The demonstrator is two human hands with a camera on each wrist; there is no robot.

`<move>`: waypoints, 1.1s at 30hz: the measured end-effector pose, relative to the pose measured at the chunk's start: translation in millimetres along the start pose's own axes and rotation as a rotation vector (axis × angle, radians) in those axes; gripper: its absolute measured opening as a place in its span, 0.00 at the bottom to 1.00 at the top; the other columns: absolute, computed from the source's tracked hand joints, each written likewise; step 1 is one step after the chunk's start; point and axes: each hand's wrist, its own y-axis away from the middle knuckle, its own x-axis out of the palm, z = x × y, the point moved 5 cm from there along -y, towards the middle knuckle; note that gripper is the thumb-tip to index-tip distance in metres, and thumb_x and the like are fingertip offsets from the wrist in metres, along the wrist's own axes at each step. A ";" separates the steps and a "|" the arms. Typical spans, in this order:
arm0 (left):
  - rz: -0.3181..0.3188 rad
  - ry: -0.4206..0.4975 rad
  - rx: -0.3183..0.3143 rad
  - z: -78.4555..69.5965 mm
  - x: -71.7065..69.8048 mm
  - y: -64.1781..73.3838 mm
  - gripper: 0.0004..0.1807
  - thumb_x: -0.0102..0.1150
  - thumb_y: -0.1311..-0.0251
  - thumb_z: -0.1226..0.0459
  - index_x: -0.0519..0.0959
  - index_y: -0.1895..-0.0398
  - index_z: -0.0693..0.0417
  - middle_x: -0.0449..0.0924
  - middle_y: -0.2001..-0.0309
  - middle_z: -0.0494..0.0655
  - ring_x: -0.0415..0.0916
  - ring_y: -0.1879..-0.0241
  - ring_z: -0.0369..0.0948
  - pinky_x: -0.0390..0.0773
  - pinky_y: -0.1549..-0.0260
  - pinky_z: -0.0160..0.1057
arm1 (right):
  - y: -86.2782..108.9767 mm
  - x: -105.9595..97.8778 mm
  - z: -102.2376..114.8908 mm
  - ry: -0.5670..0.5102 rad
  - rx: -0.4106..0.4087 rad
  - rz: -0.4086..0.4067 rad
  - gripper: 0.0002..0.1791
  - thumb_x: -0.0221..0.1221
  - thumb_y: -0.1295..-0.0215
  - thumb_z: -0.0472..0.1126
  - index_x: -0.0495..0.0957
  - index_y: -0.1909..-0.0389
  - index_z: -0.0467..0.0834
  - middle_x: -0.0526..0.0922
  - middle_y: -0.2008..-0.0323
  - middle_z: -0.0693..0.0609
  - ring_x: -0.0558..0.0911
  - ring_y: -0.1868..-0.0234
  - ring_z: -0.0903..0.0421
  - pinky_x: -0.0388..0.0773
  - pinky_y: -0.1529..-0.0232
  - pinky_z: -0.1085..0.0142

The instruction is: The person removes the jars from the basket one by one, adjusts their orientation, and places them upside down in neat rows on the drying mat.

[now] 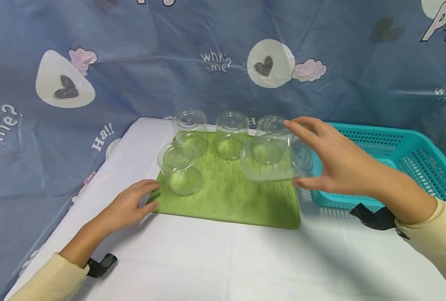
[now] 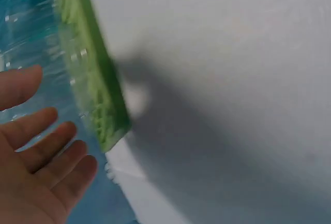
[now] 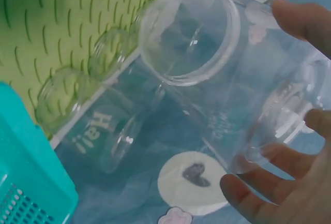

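Observation:
My right hand (image 1: 332, 161) grips a clear cup (image 1: 266, 169) near its base, thumb on one side and fingers on the other. The cup lies on its side in the air, its mouth to the left, over the right part of a green ridged mat (image 1: 223, 205). In the right wrist view the cup's round rim (image 3: 235, 32) faces away from the palm. By the mat's left edge, my left hand (image 1: 126, 205) has its fingers spread and holds nothing. Closest to it is an upside-down clear cup (image 1: 181, 171) on the mat.
Along the mat's back edge stand more upturned clear cups: a left one (image 1: 190, 125), a middle one (image 1: 231, 127) and a right one (image 1: 272, 123), partly behind the held cup. A turquoise basket (image 1: 415, 138) sits at the right, before a patterned blue cloth (image 1: 170, 50).

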 end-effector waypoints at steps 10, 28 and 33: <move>0.104 -0.043 0.001 0.3 19.5 -5.8 0.22 0.65 0.42 0.68 0.78 0.44 0.69 0.76 0.40 0.65 0.73 0.38 0.63 0.74 0.39 0.62 | -16.1 19.4 -11.0 0.006 0.034 0.224 0.58 0.75 0.52 0.48 0.52 0.22 0.58 0.61 0.27 0.45 0.69 0.33 0.41 0.74 0.40 0.41; 0.159 -0.125 -0.058 -1.0 27.0 -9.0 0.28 0.65 0.40 0.65 0.72 0.37 0.69 0.74 0.37 0.65 0.72 0.37 0.61 0.74 0.38 0.60 | -28.9 57.2 -18.1 0.051 0.061 0.433 0.57 0.74 0.52 0.47 0.53 0.22 0.58 0.57 0.24 0.40 0.62 0.28 0.32 0.72 0.40 0.35; 0.156 -0.142 -0.061 -0.6 28.8 -8.7 0.27 0.64 0.39 0.65 0.73 0.38 0.69 0.74 0.39 0.62 0.73 0.38 0.59 0.75 0.38 0.58 | -28.7 69.2 -19.4 0.047 0.081 0.476 0.57 0.74 0.51 0.47 0.52 0.22 0.59 0.56 0.24 0.41 0.64 0.29 0.32 0.75 0.41 0.39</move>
